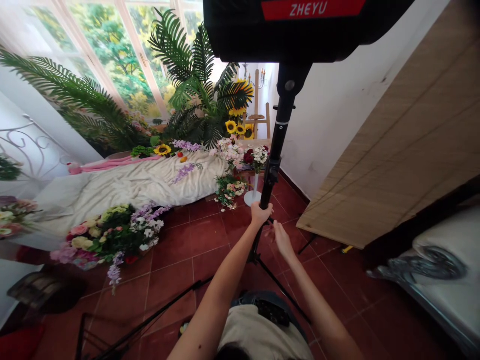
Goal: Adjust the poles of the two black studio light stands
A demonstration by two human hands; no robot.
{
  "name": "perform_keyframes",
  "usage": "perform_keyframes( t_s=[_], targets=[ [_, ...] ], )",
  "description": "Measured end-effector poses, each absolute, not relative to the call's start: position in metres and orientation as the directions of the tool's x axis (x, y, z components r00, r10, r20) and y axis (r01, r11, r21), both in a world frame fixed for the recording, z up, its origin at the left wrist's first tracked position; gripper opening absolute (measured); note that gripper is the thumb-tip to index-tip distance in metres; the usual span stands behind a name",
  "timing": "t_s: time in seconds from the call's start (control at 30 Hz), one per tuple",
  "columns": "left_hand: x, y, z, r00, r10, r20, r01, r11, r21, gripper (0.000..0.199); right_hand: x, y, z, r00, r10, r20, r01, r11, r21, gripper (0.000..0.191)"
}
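A black light stand rises in front of me, with a large black studio light marked ZHEYU on its top. My left hand is wrapped round the pole at its lower part. Just right of the pole and slightly lower, my right hand is at a small black knob, its fingers bent and close together. What exactly the right fingertips grip is too small to tell. The stand's legs spread over the floor below.
To the left lies a bed with a cream blanket, flowers beside it. Behind are palm leaves, a wooden easel and a white round-based stand. A bamboo blind and silver-framed furniture are at the right.
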State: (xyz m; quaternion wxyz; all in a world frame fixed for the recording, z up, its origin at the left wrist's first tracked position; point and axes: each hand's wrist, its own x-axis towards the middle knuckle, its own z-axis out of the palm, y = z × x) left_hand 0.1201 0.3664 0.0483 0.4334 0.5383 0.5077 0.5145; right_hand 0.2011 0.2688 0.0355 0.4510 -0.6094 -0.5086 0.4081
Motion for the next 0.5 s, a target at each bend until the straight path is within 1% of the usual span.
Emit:
perform_keyframes(
  t_s=[0.07, 0.13, 0.3, 0.4, 0.5],
  targets=[
    [0.12, 0.366, 0.048, -0.043, 0.993, 0.111, 0.097, -0.107, 0.99, 0.019, 0.208, 0.264, 0.04, 0.186, 0.982, 0.045, 0.463, -0.047, -0.885, 0.043],
    [0.12, 0.366, 0.049, -0.039, 0.992, 0.116, 0.081, -0.112, 0.99, 0.02, 0.213, 0.263, 0.044, 0.183, 0.98, 0.077, 0.578, -0.044, -0.815, 0.04],
    [0.118, 0.363, 0.054, 0.0, 0.988, 0.152, -0.004, -0.152, 0.988, 0.028, 0.218, 0.267, 0.054, 0.138, 0.985, 0.104, 0.719, -0.028, -0.694, 0.041],
    [0.118, 0.362, 0.056, 0.001, 0.987, 0.159, -0.054, -0.159, 0.986, 0.03, 0.219, 0.272, 0.056, 0.109, 0.987, 0.12, 0.778, -0.009, -0.628, 0.045],
    [0.119, 0.362, 0.057, -0.012, 0.989, 0.148, -0.065, -0.148, 0.987, 0.03, 0.221, 0.276, 0.058, 0.084, 0.988, 0.132, 0.818, 0.007, -0.575, 0.048]
  ],
)
